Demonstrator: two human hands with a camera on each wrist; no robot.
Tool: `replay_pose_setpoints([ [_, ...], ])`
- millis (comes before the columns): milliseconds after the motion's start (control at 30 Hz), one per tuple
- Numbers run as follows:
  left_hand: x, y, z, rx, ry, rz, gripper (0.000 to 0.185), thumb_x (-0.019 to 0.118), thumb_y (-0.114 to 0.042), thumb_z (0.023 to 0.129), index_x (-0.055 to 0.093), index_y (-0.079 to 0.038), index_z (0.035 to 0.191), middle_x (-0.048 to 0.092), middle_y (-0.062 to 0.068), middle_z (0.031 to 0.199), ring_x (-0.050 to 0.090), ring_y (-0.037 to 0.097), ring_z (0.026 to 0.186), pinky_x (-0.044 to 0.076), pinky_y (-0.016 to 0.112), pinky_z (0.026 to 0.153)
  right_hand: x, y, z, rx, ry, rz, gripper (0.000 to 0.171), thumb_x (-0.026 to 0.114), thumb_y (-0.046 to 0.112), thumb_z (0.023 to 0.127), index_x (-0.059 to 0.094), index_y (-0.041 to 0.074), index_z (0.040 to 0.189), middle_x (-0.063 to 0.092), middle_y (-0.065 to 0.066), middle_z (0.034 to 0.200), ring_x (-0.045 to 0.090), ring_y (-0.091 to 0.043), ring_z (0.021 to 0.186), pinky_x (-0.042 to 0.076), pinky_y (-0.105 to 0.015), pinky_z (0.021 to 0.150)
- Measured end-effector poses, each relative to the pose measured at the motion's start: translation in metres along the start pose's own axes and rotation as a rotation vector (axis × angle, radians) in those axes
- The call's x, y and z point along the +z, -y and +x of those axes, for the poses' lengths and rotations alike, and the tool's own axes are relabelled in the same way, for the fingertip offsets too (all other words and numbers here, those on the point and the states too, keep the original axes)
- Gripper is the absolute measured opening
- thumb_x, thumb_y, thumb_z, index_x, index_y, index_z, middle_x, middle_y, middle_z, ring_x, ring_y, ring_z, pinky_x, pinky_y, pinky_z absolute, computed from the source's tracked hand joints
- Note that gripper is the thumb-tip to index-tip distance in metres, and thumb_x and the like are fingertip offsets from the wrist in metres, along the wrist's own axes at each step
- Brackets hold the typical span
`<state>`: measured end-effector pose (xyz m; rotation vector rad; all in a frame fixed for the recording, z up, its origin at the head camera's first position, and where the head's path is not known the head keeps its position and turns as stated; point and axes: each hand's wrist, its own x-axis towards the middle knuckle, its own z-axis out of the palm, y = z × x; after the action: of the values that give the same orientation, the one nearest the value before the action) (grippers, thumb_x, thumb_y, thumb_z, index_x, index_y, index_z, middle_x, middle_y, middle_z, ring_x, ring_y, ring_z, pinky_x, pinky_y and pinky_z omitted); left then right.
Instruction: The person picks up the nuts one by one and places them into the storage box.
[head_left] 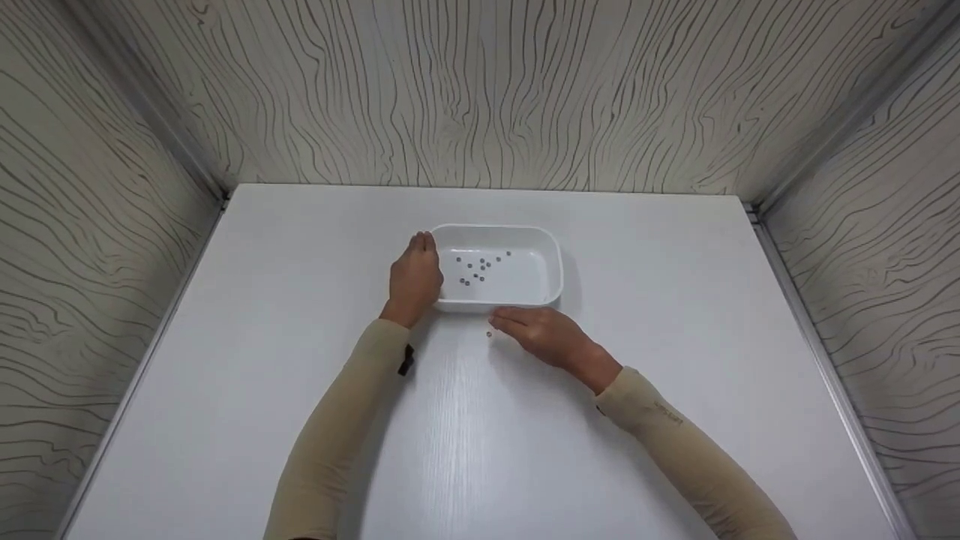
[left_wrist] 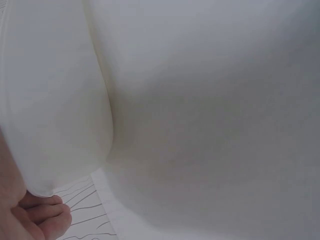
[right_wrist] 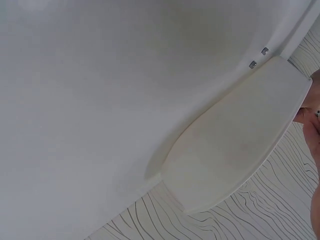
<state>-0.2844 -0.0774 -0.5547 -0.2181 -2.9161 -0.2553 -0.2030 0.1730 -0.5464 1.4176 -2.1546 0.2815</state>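
Note:
A white rectangular dish [head_left: 551, 277] with rounded corners holds several tiny silvery nut-like pieces [head_left: 482, 268] scattered over its floor. My left hand [head_left: 417, 279] grips the dish's left end. In the left wrist view its fingers [left_wrist: 54, 218] curl by the dish's edge. My right hand [head_left: 553, 336] is at the dish's front wall, thumb and fingers together. The right wrist view shows a tiny silvery piece [right_wrist: 317, 113] pinched at its fingertips. One loose piece [head_left: 489, 334] lies on the table just below those fingertips. Two loose pieces [right_wrist: 253, 64] show beside the dish in the right wrist view.
The dish stands on a white tabletop [head_left: 675, 300] toward its back. Wood-grain-patterned panels [head_left: 480, 90] rise behind the table and along both sides. A metal rail [head_left: 832, 390] borders the right edge.

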Motion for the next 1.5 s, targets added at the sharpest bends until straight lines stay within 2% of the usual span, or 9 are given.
replay_pose_setpoints([
  [133,-0.003,-0.001,0.0,-0.01,0.025,-0.002,0.051,0.057,-0.008,0.106,0.045,0.011,0.151,0.056,0.027,0.152,0.057,0.036,0.143,0.059,0.04,0.11,-0.001,-0.003,0.002,0.04,-0.038,0.019,0.033,0.084,0.001,0.083,0.077,0.004,0.116,0.082,-0.009,0.115,0.08,-0.017,0.103,0.067,-0.027,0.086],
  [267,-0.004,-0.001,0.001,-0.021,0.033,-0.017,0.051,0.056,-0.008,0.106,0.045,0.011,0.152,0.055,0.027,0.153,0.056,0.036,0.144,0.058,0.041,0.111,0.002,-0.008,0.002,0.138,-0.066,0.12,0.035,0.084,-0.004,0.082,0.077,0.004,0.116,0.081,-0.011,0.114,0.08,-0.02,0.102,0.067,-0.028,0.085],
  [533,-0.003,0.0,0.001,-0.019,0.037,-0.04,0.049,0.054,-0.007,0.107,0.045,0.011,0.152,0.055,0.027,0.152,0.056,0.037,0.144,0.057,0.042,0.113,0.005,-0.018,0.003,0.444,-0.188,0.415,0.031,0.077,-0.011,0.087,0.079,0.0,0.115,0.08,-0.014,0.114,0.079,-0.029,0.105,0.068,-0.032,0.088],
  [833,-0.003,0.001,-0.001,0.007,0.005,-0.026,0.049,0.056,-0.006,0.106,0.046,0.012,0.15,0.058,0.029,0.148,0.061,0.038,0.138,0.062,0.041,0.106,0.001,-0.025,0.015,0.815,-0.292,0.727,0.019,0.076,0.003,0.095,0.082,0.006,0.113,0.082,-0.01,0.111,0.08,-0.025,0.103,0.065,-0.018,0.087],
  [1000,-0.001,0.002,-0.001,0.007,0.005,-0.02,0.05,0.057,-0.006,0.105,0.046,0.013,0.15,0.058,0.03,0.148,0.061,0.038,0.138,0.062,0.039,0.106,-0.002,-0.032,0.023,1.013,-0.321,0.915,0.018,0.079,0.008,0.094,0.081,0.006,0.112,0.081,-0.015,0.112,0.08,-0.026,0.105,0.066,-0.021,0.09],
  [1167,0.0,0.001,-0.001,-0.002,0.007,-0.028,0.05,0.057,-0.004,0.104,0.046,0.014,0.149,0.058,0.03,0.148,0.06,0.038,0.139,0.062,0.039,0.106,-0.007,-0.04,0.028,1.113,-0.333,1.097,0.026,0.075,0.005,0.096,0.075,-0.005,0.12,0.075,-0.027,0.12,0.079,-0.025,0.108,0.066,-0.029,0.095],
  [1267,0.0,0.001,-0.001,-0.006,-0.004,-0.023,0.049,0.057,-0.004,0.104,0.047,0.014,0.149,0.059,0.03,0.148,0.062,0.038,0.138,0.063,0.038,0.103,-0.009,-0.045,0.029,1.176,-0.316,1.165,0.032,0.074,0.005,0.097,0.07,-0.009,0.125,0.072,-0.03,0.126,0.079,-0.021,0.109,0.065,-0.029,0.096],
  [1500,-0.001,0.0,-0.001,-0.008,0.0,-0.047,0.049,0.057,-0.004,0.105,0.047,0.013,0.149,0.058,0.03,0.148,0.061,0.038,0.138,0.063,0.04,0.104,-0.009,-0.055,0.03,1.292,-0.264,1.224,0.032,0.072,0.005,0.098,0.07,-0.007,0.127,0.071,-0.029,0.13,0.079,-0.018,0.108,0.065,-0.028,0.096],
])
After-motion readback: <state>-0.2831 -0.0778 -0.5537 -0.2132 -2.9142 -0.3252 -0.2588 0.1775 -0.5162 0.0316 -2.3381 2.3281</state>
